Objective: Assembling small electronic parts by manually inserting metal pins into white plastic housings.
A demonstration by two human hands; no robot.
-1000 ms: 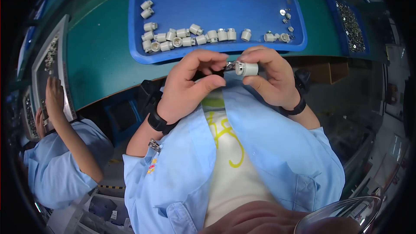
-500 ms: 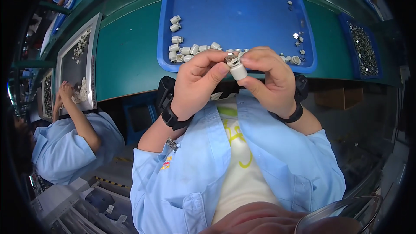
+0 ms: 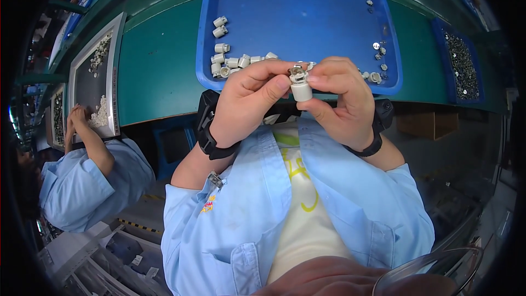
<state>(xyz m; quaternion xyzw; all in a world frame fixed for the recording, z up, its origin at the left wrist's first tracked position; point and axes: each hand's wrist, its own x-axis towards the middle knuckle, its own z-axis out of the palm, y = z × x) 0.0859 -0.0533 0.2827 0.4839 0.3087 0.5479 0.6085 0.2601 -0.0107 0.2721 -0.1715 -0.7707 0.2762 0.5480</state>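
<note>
Over the near edge of the blue tray point(image 3: 298, 11), I hold up a white ceramic lamp holder point(image 3: 301, 92), its smooth round base facing down. My right hand point(image 3: 342, 90) is closed around its right side, thumb low on the body and index finger near the top. A small metal piece point(image 3: 297, 70) sits at the holder's top. The thumb and index finger of my left hand point(image 3: 252, 96) are closed at that piece; the exact contact is partly hidden by the fingers.
Several more white lamp holders point(image 3: 221, 48) lie along the tray's left and near sides. Small metal parts point(image 3: 378, 46) line its right side. A blue bin point(image 3: 463, 68) of metal parts stands at right. On the left, another person's hands point(image 3: 76, 116) rest by a silver-framed tray point(image 3: 116, 77).
The lamp holder has turned more upright between my fingers. Both hands keep their grip with little movement. The other person's hands have shifted slightly down and left.
</note>
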